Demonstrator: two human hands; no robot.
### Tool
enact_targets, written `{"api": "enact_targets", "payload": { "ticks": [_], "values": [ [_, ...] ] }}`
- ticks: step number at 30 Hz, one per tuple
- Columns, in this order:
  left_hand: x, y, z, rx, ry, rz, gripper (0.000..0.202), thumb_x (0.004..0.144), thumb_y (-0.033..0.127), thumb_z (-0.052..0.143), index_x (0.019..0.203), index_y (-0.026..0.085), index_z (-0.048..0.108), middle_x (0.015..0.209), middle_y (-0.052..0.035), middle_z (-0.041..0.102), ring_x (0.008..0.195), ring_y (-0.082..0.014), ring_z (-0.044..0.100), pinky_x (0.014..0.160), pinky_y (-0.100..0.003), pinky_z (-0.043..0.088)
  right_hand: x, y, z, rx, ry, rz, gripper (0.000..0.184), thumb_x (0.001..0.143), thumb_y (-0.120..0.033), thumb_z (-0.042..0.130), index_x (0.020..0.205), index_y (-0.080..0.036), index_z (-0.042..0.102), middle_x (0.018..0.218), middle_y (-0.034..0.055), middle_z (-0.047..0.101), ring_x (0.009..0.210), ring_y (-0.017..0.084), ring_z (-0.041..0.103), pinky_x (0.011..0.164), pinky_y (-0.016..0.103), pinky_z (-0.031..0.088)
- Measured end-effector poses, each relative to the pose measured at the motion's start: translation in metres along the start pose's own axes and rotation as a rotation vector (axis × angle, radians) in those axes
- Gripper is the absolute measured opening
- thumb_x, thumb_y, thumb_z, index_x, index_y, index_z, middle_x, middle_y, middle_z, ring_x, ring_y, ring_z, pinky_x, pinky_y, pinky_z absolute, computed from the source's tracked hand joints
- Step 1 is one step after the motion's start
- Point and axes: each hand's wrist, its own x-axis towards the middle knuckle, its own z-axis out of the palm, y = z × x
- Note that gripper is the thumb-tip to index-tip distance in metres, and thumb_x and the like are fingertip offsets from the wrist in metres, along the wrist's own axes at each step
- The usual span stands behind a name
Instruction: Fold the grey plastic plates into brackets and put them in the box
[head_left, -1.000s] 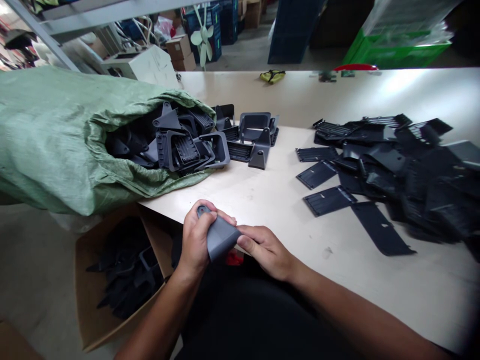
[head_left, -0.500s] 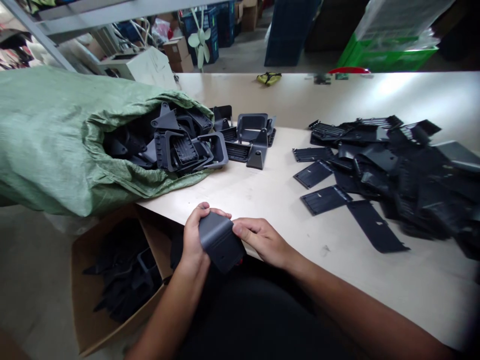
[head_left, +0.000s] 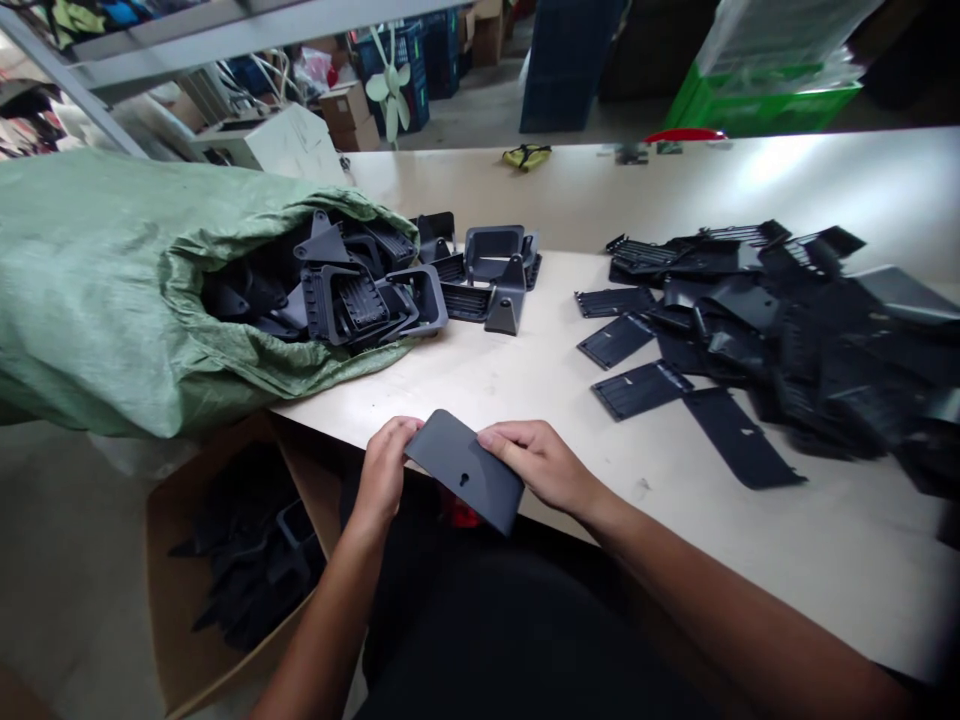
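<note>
Between my two hands is a flat dark grey plastic panel [head_left: 465, 472] with a keyhole-shaped slot near its middle. My left hand [head_left: 382, 472] grips its left end, and my right hand [head_left: 538, 465] holds its upper right edge, with the thumb on the face. The panel is tilted and sits just above the front edge of the pale table [head_left: 547, 400]. Beyond my hands, a green woven sack [head_left: 112, 290] lies open, spilling dark plastic housings [head_left: 345, 305] onto the table.
On the right of the table lies a heap of black plastic grilles and panels [head_left: 750, 335]. Below the table's left corner, a cardboard box [head_left: 174, 570] holds black parts. A small red object [head_left: 461, 515] shows under the panel, and a yellow item [head_left: 526, 157] lies at the far edge.
The part has turned from an upright, folded-looking view to show its flat keyhole face. My hands have spread further apart, and the left hand has shifted to the panel's left end.
</note>
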Motion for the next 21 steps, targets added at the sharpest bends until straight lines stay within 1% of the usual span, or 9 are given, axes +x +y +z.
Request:
{"api": "enact_targets", "payload": {
  "ticks": [2,4,6,8,10,13,15,17,21],
  "values": [
    [-0.004,0.006,-0.004,0.126,-0.121,0.055,0.027,0.092,0.042,0.069,0.083,0.018,0.077,0.08,-0.0032,0.069,0.077,-0.0183,0.059,0.069,-0.026,0.043,0.004,0.0,-0.006,-0.031,-0.03,0.017,0.045,0.096,-0.054,0.067,0.074,-0.016,0.074,0.068,0.0008,0.063,0.063,0.014,0.052,0.057,0.026,0.038],
    [-0.009,0.011,-0.006,0.254,-0.267,0.077,0.037,0.097,0.049,0.062,0.082,0.018,0.076,0.078,-0.0037,0.067,0.073,-0.0186,0.056,0.067,-0.027,0.041,0.009,0.002,-0.009,-0.028,-0.053,0.038,0.041,0.093,-0.053,0.07,0.08,-0.016,0.079,0.073,0.0026,0.069,0.066,0.015,0.057,0.059,0.027,0.041],
    [-0.012,0.012,-0.005,0.319,-0.412,0.004,0.042,0.095,0.053,0.065,0.072,0.018,0.07,0.067,-0.0008,0.058,0.062,-0.0155,0.046,0.058,-0.027,0.034,0.014,0.004,-0.009,-0.003,-0.048,0.051,0.038,0.091,-0.053,0.073,0.086,-0.015,0.081,0.079,0.0046,0.074,0.071,0.017,0.062,0.063,0.028,0.045],
    [-0.015,0.009,-0.003,0.303,-0.487,-0.108,0.046,0.09,0.055,0.072,0.065,0.018,0.062,0.059,0.0024,0.048,0.054,-0.0126,0.037,0.052,-0.026,0.027,0.017,0.005,-0.01,-0.005,-0.018,0.031,0.038,0.091,-0.052,0.073,0.087,-0.015,0.081,0.082,0.006,0.076,0.075,0.018,0.065,0.065,0.029,0.048],
    [-0.017,0.003,-0.002,0.213,-0.403,-0.14,0.046,0.086,0.053,0.078,0.063,0.018,0.06,0.057,0.0033,0.046,0.053,-0.0114,0.038,0.05,-0.025,0.027,0.018,0.003,-0.015,-0.079,0.083,-0.06,0.036,0.092,-0.051,0.072,0.091,-0.017,0.081,0.089,0.0073,0.078,0.082,0.02,0.068,0.071,0.031,0.051],
    [-0.02,-0.007,-0.001,0.006,-0.1,-0.02,0.038,0.081,0.049,0.083,0.071,0.016,0.068,0.066,0.0006,0.058,0.06,-0.0136,0.05,0.056,-0.025,0.041,0.009,-0.001,-0.026,-0.192,0.355,-0.211,0.031,0.092,-0.049,0.075,0.098,-0.019,0.081,0.098,0.0085,0.08,0.09,0.023,0.07,0.082,0.037,0.055],
    [-0.024,-0.011,0.0,-0.119,0.021,0.063,0.034,0.081,0.048,0.083,0.081,0.015,0.073,0.077,-0.0016,0.066,0.067,-0.0156,0.058,0.062,-0.026,0.048,-0.002,-0.002,-0.03,-0.166,0.438,-0.211,0.032,0.092,-0.05,0.075,0.094,-0.018,0.08,0.092,0.0084,0.079,0.082,0.022,0.069,0.079,0.037,0.055],
    [-0.03,-0.013,0.003,-0.169,0.043,0.106,0.032,0.082,0.046,0.083,0.088,0.015,0.075,0.083,-0.0028,0.069,0.072,-0.0166,0.062,0.067,-0.027,0.051,-0.012,0.0,-0.028,-0.078,0.356,-0.14,0.036,0.092,-0.052,0.074,0.087,-0.017,0.079,0.085,0.0078,0.077,0.075,0.019,0.068,0.074,0.035,0.055],
    [-0.044,-0.018,0.013,-0.096,-0.039,0.114,0.028,0.085,0.044,0.081,0.09,0.017,0.076,0.08,-0.0016,0.069,0.072,-0.0171,0.064,0.071,-0.028,0.053,-0.025,0.012,-0.006,0.163,0.068,0.06,0.041,0.087,-0.057,0.078,0.092,-0.016,0.079,0.088,0.0067,0.077,0.073,0.017,0.067,0.071,0.031,0.055]
  ]
}}
